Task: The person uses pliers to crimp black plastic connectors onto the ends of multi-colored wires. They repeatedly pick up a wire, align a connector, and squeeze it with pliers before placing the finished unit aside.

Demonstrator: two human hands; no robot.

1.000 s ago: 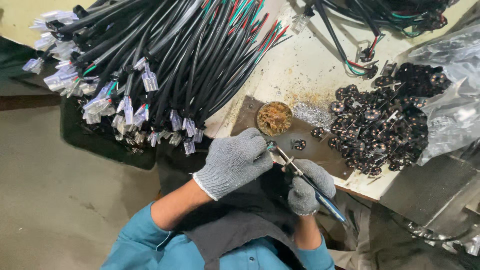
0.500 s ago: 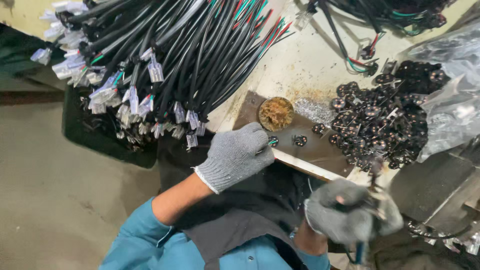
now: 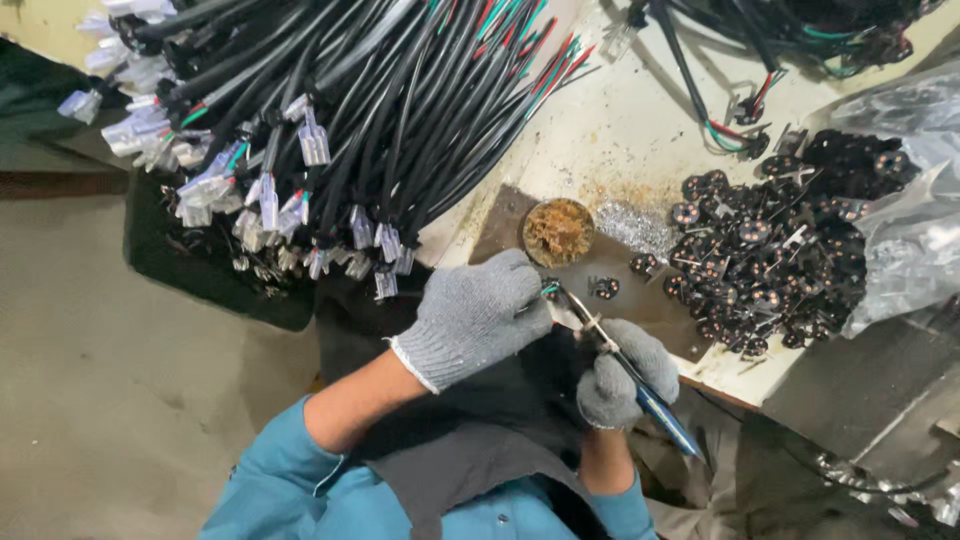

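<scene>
Soldering iron (image 3: 640, 385) | back at bench edge, right hand (image 3: 622, 375) grip closed | left hand (image 3: 478, 315) clenched

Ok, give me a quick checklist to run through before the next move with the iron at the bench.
1. Blue-handled soldering iron held in the gloved right hand: ok, fingers wrap the handle.
2. Iron tip at the workpiece: ok, it meets the small part pinched at the gloved left hand.
3. Whether the tip actually touches metal: cannot tell, the part is too small.
4. Round tin of brown flux within reach: ok, just above the left hand on the dark metal plate.
5. Pile of small black round components close by: ok, to the right on the bench.
6. Bundle of black cables with white connectors away from the tip: ok, apart.
</scene>
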